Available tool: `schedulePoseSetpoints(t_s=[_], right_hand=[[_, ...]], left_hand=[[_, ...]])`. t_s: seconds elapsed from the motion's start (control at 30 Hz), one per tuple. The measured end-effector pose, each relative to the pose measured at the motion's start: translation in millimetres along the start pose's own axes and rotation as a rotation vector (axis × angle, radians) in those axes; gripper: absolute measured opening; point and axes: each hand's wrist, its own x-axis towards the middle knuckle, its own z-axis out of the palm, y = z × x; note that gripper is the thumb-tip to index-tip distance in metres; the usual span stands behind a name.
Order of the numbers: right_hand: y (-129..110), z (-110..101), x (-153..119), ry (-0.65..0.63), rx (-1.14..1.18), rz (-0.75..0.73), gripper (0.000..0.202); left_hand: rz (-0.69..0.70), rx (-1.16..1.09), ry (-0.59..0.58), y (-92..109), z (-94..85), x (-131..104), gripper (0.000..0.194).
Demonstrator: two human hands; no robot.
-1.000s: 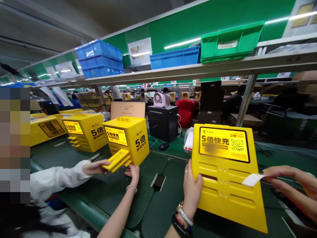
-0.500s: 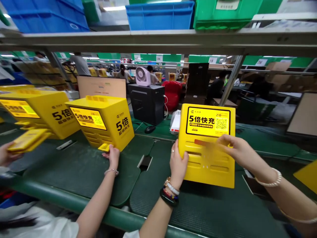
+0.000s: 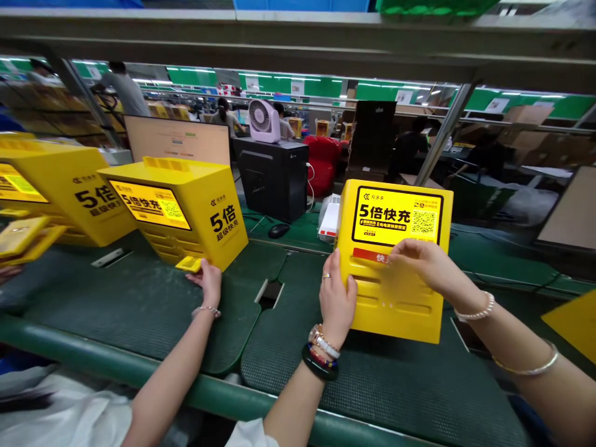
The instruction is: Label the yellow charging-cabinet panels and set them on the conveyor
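A yellow box [image 3: 393, 324] with a black-framed label and slotted front stands tilted before me on the green conveyor. My left hand [image 3: 338, 297] grips its left edge, thumb on the front face. Across the front, just under the label, lies a red sticker strip [image 3: 365, 255] with white lettering. Pinched fingers of my right hand [image 3: 421, 264] are at the strip's right end, hiding that part of it. A blurred patch below those fingers cannot be made out.
A co-worker's hand [image 3: 208, 282] holds a small yellow part [image 3: 189, 264] at another yellow box [image 3: 186, 180]. More yellow boxes stand at far left. Behind are a black computer case [image 3: 272, 180], a purple fan [image 3: 264, 121], a mouse [image 3: 279, 231] and a monitor [image 3: 179, 139].
More of the red strip now shows flat on the box, its white lettering visible. My right hand has shifted slightly left and up. The view has tilted down, moving the shelf bins upward.
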Motion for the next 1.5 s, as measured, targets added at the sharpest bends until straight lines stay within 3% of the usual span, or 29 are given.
schedulePoseSetpoints(t_s=[1.5], right_hand=[[-9, 7, 3, 0.030, -0.077, -0.009, 0.035]], left_hand=[[-0.010, -0.033, -0.006, 0, -1.5, -1, 0.061]])
